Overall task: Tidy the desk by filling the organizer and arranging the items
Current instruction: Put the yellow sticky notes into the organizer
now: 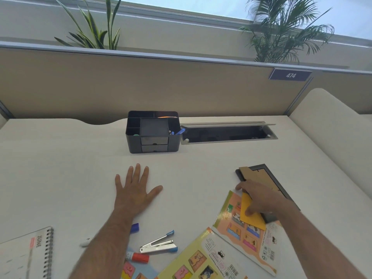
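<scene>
Left hand (134,189) flat on desk (60,168); right hand (259,200) pinching orange pad (250,217).

The organizer (153,131) stands at the desk's (60,168) back, left of the cable tray (228,132). The stapler (159,245) lies in front, right of the calendar (26,256).

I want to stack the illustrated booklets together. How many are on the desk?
2. One booklet lies under the right hand and its yellow pad; the other booklet lies nearer the front edge, partly cut off. Colourful paper behind the left forearm may be another.

Beige partition (120,85), plants (94,27), skylight (221,5).
</scene>
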Demonstrator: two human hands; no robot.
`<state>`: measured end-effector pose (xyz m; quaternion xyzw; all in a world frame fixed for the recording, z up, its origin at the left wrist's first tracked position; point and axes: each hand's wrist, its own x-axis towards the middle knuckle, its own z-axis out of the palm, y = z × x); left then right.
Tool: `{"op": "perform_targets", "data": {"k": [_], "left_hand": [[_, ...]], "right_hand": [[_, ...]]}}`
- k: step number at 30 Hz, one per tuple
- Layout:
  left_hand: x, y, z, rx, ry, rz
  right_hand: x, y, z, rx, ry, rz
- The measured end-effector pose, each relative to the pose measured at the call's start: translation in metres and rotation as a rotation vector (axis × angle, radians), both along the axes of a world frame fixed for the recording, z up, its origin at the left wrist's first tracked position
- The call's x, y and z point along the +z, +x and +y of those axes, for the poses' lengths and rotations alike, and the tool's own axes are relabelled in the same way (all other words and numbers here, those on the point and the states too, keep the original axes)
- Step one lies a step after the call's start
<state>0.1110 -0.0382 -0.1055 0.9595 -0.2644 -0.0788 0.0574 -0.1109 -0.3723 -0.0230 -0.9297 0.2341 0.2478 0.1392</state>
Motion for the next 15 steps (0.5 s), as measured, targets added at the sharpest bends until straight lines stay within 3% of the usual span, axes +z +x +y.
{"op": "perform_targets", "data": {"k": [10,15], "left_hand": [[-0.001,-0.001,0.000,0.005,-0.041,-0.008],[0.001,-0.002,0.000,0.008,-0.017,-0.002]], "right_hand": [[0.001,0.023,-0.009,0.102,-0.036,-0.020],[0.010,0.031,-0.009,0.019,0.075,-0.189]]}}
